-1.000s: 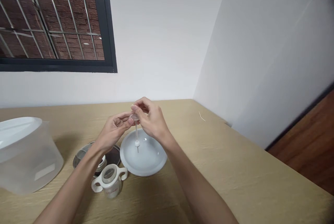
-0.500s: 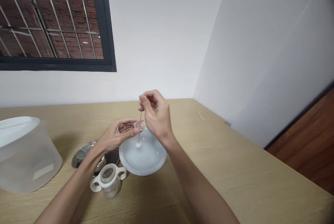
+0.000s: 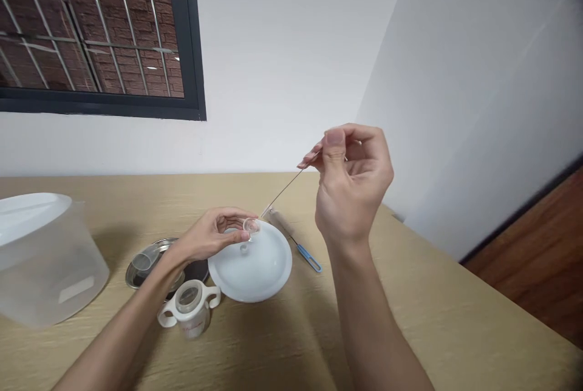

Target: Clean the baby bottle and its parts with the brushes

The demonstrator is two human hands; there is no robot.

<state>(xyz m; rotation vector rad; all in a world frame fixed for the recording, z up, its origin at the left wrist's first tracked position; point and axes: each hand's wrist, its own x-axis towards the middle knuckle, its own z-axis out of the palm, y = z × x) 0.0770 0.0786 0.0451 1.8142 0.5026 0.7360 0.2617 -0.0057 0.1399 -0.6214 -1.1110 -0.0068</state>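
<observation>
My left hand [image 3: 214,234] pinches a small clear round piece [image 3: 251,227] between thumb and fingers, above the white bowl [image 3: 250,282]. Just below that piece a small round clear knob [image 3: 244,249] shows; whether the two join is unclear. Raised to the right, my right hand [image 3: 353,181] is closed on a thin wire brush [image 3: 291,181]. The wire slants down and left to a slim pale tip near the clear piece, apart from it. In front of my left forearm stands a white two-handled cup [image 3: 194,318] with a clear top.
Behind my left forearm lies a shiny metal tray [image 3: 132,275] with a clear cup-like part [image 3: 144,261] on it. A large translucent tub [image 3: 45,275] stands at the left. Right of the bowl lies a blue-handled brush [image 3: 310,258]. A window [image 3: 195,45] is in the wall.
My right hand has moved up and right, drawing the thin wire brush out of the clear piece. The blue-handled brush has come into sight. My left hand has barely moved.
</observation>
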